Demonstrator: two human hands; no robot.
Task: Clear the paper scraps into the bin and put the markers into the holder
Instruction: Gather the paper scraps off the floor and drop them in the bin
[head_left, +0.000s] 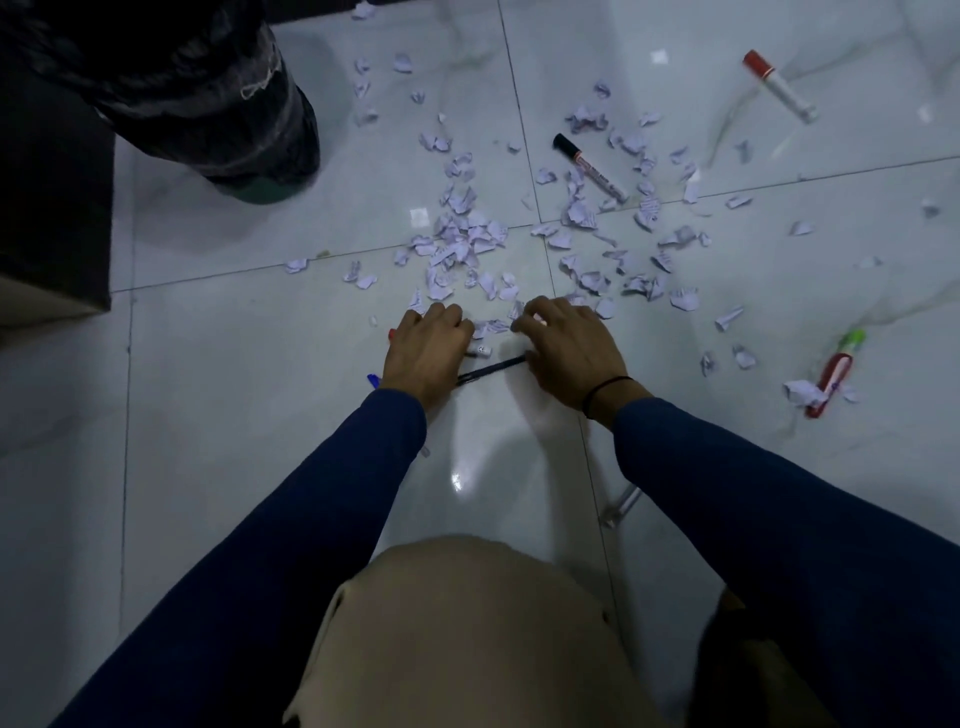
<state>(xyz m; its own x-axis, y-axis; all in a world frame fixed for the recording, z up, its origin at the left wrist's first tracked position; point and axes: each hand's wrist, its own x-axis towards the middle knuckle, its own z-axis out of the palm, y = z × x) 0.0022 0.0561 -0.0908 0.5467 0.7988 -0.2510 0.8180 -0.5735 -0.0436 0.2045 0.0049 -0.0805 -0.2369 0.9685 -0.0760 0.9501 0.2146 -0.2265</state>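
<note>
Left hand: the left hand, just left of frame centre, had its fingers curled down onto the floor; a red tip and a blue tip showed at its outer edge, apparently pens or markers pinned under or held in it; which, could not be told.
Right hand: the right hand, just right of centre, had curled fingers raking at paper scraps; whether any were gripped could not be told.
Between the hands: a dark pen lay on the tiles, both ends running under the hands.
Scraps: scattered widely across centre and upper right; none seen binned.
Bin: a black-bagged bin stood at upper left, well apart from the scraps.
Markers: a black-capped marker lay among the scraps; a red-capped marker at upper right; a red and green marker at right edge.
Holder: not in view.
Progress: judged early; nearly everything left.
Writing: print on the black-capped marker's barrel and the scraps, illegible.
</note>
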